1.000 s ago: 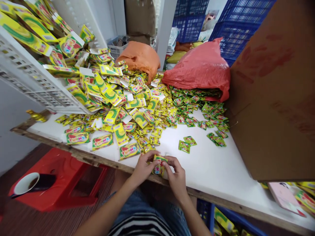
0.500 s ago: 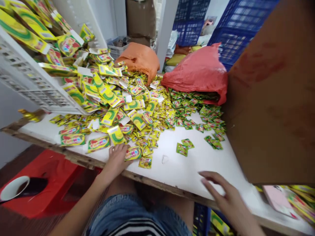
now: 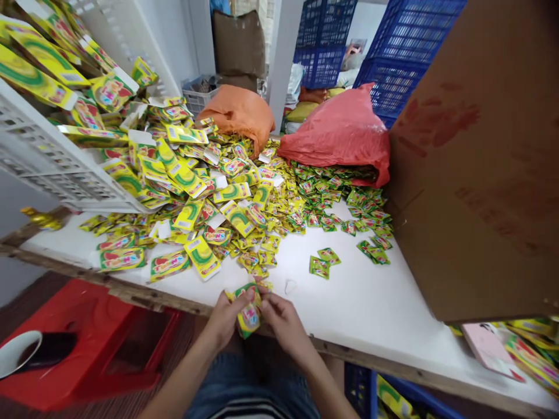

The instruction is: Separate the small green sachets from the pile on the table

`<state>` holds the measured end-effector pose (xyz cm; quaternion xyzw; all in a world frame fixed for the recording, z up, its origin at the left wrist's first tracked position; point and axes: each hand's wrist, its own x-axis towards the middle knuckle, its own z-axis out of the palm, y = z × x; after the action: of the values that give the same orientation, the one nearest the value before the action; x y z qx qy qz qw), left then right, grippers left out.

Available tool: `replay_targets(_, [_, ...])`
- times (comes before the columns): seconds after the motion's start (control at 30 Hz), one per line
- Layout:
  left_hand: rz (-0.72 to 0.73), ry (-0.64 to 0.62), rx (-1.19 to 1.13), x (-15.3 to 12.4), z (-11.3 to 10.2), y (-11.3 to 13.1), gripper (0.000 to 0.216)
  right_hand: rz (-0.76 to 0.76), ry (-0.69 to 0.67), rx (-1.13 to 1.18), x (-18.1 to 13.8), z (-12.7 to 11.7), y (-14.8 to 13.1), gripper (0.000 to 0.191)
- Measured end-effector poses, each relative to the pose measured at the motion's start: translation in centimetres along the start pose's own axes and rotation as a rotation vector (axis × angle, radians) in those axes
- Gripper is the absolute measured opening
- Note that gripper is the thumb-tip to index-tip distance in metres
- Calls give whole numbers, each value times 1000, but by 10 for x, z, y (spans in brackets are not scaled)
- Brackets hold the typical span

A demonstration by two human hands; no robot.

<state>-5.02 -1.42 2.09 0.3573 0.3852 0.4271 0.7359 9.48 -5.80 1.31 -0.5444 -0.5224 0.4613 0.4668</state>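
Note:
My left hand (image 3: 226,319) is closed around a small yellow-green candy box (image 3: 248,317), tilted over the table's front edge. My right hand (image 3: 282,320) meets it at the box's upper end, thumb and fingers pinched around a small yellow sachet (image 3: 265,286), which the fingers partly hide. Just beyond the hands lie loose yellow sachets (image 3: 248,260) and a yellow box (image 3: 202,258). Two green sachets (image 3: 320,266) rest on the white tabletop (image 3: 349,302) to the right.
A tipped white crate (image 3: 65,157) spills boxes at left. An orange bag (image 3: 238,113) and a red bag (image 3: 338,131) spill sachets at the back. A large cardboard box (image 3: 471,174) stands at right. A red stool (image 3: 96,337) holding a cup (image 3: 20,352) sits below left.
My left hand has lifted the box off the table toward me. My right hand has come in from the right and closed on a yellow sachet beside the box.

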Motion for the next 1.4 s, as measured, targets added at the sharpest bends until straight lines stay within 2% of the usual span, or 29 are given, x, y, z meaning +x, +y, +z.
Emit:
replay_targets(0.07, [0, 97, -88, 1, -4, 4, 43, -22, 156, -278, 22, -10, 3, 29])
replay_targets(0.13, [9, 142, -127, 3, -6, 10, 42, -17, 312, -459, 52, -21, 6, 28])
replay_targets(0.23, [15, 117, -112, 9, -4, 14, 40, 20, 408, -581, 92, -25, 12, 26])
replay_targets(0.33, [38, 91, -77, 15, -3, 10, 36, 48, 444, -684, 109, -16, 20, 21])
replay_targets(0.43, [28, 139, -63, 18, -5, 6, 40, 37, 414, -742, 106, -10, 29, 15])
replay_targets(0.53, [8, 167, -44, 20, -8, 3, 43, -11, 340, -771, 96, -20, 32, 16])
replay_targets(0.7, [-16, 143, -32, 23, -9, -1, 35, -117, 237, -837, 79, -56, 32, 17])
replay_targets(0.83, [-33, 138, -30, 25, -10, -5, 38, -189, 223, -905, 63, -81, 31, 8])
replay_targets(1.0, [-30, 146, -23, 24, -11, -4, 40, -254, 242, -936, 45, -123, 26, 16])
replay_targets(1.13, [-56, 118, -14, 24, -4, -1, 40, -225, 167, -952, 43, -154, 29, 15])
replay_targets(1.23, [-59, 16, 5, 26, 6, -3, 40, -157, 88, -968, 50, -164, 35, 15])
replay_targets(1.3, [-62, -56, 38, 28, 15, -7, 40, -89, 96, -1002, 56, -164, 40, 11])
replay_targets(1.33, [-63, -86, 61, 28, 19, -9, 39, -50, 111, -1025, 59, -162, 42, 15])
replay_targets(1.4, [-56, -141, 116, 29, 27, -13, 40, 36, 147, -1077, 62, -158, 46, 35])
